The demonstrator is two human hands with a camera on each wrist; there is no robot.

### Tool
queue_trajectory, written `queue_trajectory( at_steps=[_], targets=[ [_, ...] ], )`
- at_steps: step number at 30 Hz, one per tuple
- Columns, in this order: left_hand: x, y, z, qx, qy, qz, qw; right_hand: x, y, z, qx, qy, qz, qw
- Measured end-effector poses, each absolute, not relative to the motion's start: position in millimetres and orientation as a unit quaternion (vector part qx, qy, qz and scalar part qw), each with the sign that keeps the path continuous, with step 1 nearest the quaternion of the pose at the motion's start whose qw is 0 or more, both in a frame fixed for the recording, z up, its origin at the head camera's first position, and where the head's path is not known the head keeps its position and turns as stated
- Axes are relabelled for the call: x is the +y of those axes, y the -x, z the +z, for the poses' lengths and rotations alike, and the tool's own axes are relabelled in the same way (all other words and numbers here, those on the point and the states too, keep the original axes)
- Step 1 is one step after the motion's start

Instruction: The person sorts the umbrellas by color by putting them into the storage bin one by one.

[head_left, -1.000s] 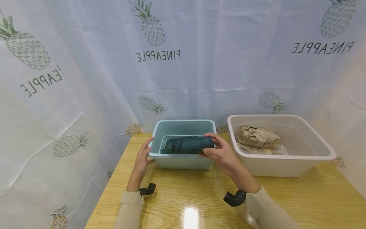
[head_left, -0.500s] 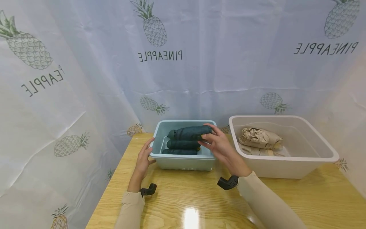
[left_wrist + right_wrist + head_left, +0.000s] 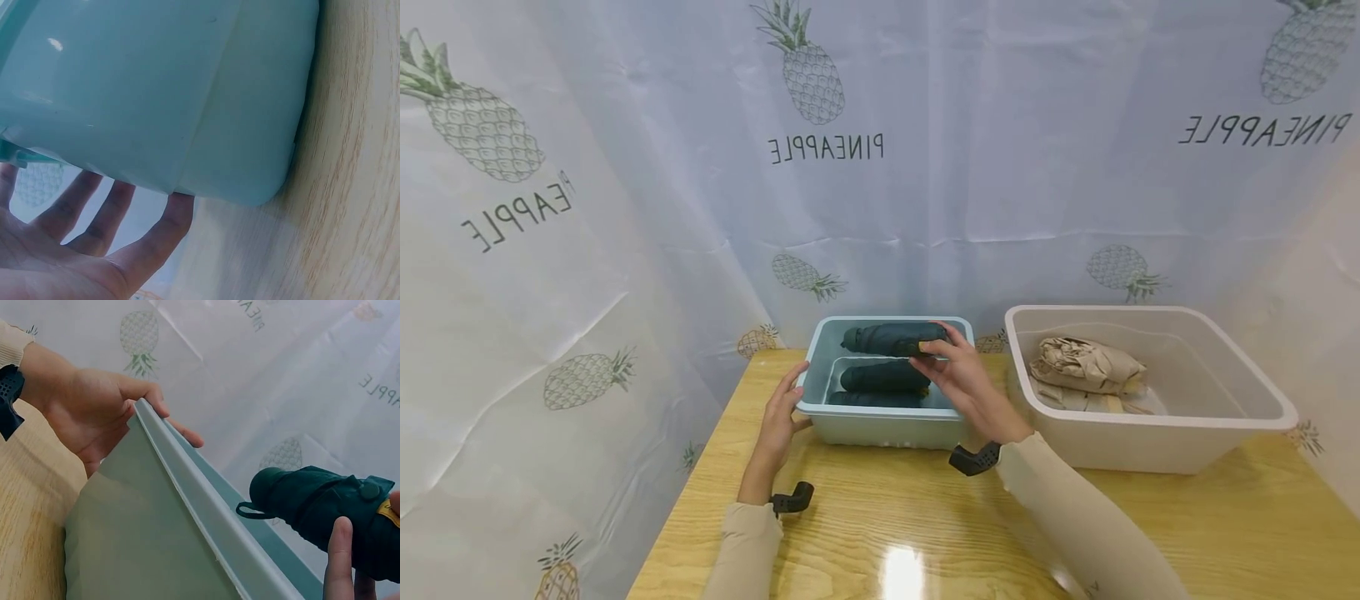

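Note:
In the head view, my right hand point(image 3: 966, 379) holds a folded dark green umbrella point(image 3: 887, 339) by its right end, sideways over the back of the light blue plastic bin point(image 3: 880, 427). Two more dark rolled umbrellas lie in the bin: one in the middle point(image 3: 883, 377) and one along the front wall point(image 3: 874, 400), partly hidden by the rim. The right wrist view shows the held umbrella point(image 3: 325, 512) with a wrist loop, snap strap and yellow tag. My left hand point(image 3: 778, 417) grips the bin's left end, fingers over the rim and thumb against the outside wall.
A larger whitish bin point(image 3: 1150, 437) stands just right of the blue one. Inside it lies a crumpled beige fabric bundle point(image 3: 1086, 367). Both bins rest on a wood-grain table point(image 3: 880, 508), with a pineapple-print curtain point(image 3: 940, 208) behind and at the sides.
My right hand has carried its umbrella from the front of the blue bin toward the back wall, uncovering the other two umbrellas. My left hand has stayed at the bin's left end.

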State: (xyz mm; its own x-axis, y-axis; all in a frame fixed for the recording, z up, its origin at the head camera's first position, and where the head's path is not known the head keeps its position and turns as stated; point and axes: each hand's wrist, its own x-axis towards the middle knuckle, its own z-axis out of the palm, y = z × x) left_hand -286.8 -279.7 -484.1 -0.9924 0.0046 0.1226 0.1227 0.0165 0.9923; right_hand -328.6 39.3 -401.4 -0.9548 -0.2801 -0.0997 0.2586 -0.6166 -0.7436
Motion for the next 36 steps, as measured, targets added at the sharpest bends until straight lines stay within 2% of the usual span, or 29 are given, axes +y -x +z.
queue_trajectory(
  at_steps=[9,23,36],
  targets=[
    [-279,289,-484,-0.714,0.042,-0.698,0.041,37,336,-404,0.415,-0.001,-0.897,0.15],
    [-279,290,-484,-0.707,0.052,-0.704,0.046,32,340,-409,0.54,-0.022,-0.831,0.132],
    [-279,291,-486,-0.708,0.052,-0.703,0.043,31,335,-409,0.597,-0.005,-0.787,0.157]
  ],
)
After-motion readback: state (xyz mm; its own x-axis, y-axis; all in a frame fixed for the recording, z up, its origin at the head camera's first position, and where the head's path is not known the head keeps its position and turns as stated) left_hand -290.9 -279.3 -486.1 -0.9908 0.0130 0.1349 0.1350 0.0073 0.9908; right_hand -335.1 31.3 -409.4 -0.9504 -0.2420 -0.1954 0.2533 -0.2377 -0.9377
